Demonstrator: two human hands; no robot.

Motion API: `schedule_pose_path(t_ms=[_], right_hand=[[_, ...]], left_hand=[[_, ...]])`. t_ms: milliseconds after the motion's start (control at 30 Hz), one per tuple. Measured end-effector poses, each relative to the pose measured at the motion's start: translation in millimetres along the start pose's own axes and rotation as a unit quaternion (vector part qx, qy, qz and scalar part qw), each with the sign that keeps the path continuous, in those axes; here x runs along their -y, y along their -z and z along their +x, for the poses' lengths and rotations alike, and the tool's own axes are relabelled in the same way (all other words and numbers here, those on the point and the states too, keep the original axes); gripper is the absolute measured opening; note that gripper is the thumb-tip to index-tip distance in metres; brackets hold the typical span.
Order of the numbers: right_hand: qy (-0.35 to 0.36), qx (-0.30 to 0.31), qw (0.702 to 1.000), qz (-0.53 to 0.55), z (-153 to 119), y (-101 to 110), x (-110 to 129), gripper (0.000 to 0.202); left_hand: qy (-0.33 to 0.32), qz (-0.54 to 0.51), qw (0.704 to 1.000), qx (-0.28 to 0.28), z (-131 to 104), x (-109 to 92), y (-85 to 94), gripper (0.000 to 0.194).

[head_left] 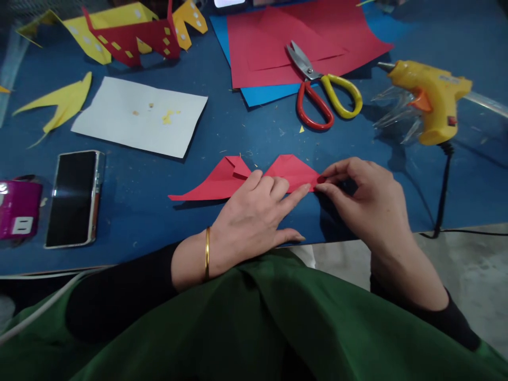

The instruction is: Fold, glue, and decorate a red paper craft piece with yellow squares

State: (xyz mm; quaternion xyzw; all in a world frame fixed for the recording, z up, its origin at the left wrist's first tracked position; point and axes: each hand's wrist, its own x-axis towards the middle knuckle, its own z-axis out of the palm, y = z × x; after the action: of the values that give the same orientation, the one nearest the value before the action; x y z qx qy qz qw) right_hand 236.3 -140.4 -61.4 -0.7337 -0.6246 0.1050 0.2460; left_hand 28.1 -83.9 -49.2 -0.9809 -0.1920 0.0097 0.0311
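Note:
A folded red paper cutout [293,169] with two peaks lies along the front part of the blue table. My left hand [257,206], with a gold bangle at the wrist, rests flat across its middle, fingers stretched out to the right. At the cutout's right end, my right hand [365,196] pinches the paper between thumb and fingers. On the left peak, a small flap is folded over. Part of the cutout's middle is hidden under my left hand.
Scissors [311,69] lie on red paper sheets [254,47] at the back. A yellow glue gun [432,95] with its cord is at right. To the left are a phone [73,198], a white card [138,116], yellow paper [67,103], a purple object [19,206] and decorated paper crowns [135,39].

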Motion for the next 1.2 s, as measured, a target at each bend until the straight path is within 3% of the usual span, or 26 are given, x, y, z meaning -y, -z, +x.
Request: schedule_pose_path(t_ms=[567,867,933,1000,1100,1200], right_hand=[[-0.061,-0.048,0.997,0.006,-6.8,-0.4,-11.9,0.013],[-0.088,-0.124,0.988,-0.011,-26.1,2.5,-12.8,0.023],[-0.052,-0.177,0.982,-0.035,-34.7,4.3,-6.4,0.026],[0.023,-0.185,0.981,-0.056,-42.3,3.0,2.2,0.033],[0.151,-0.084,0.982,-0.076,-49.7,-5.8,13.9,0.042],[0.193,-0.037,0.974,-0.108,-54.5,-16.7,17.3,0.046]], left_hand=[[0.001,0.000,1.000,-0.011,-2.3,1.2,0.0,0.087],[0.009,-0.013,1.000,-0.008,-1.0,1.9,1.0,0.086],[0.008,-0.016,1.000,-0.009,-1.1,1.7,1.0,0.085],[0.008,-0.017,1.000,-0.010,-1.3,1.5,0.3,0.084],[0.010,-0.014,1.000,-0.018,-1.7,1.4,-1.6,0.085],[0.012,-0.010,1.000,-0.023,-1.8,1.2,-2.8,0.087]])
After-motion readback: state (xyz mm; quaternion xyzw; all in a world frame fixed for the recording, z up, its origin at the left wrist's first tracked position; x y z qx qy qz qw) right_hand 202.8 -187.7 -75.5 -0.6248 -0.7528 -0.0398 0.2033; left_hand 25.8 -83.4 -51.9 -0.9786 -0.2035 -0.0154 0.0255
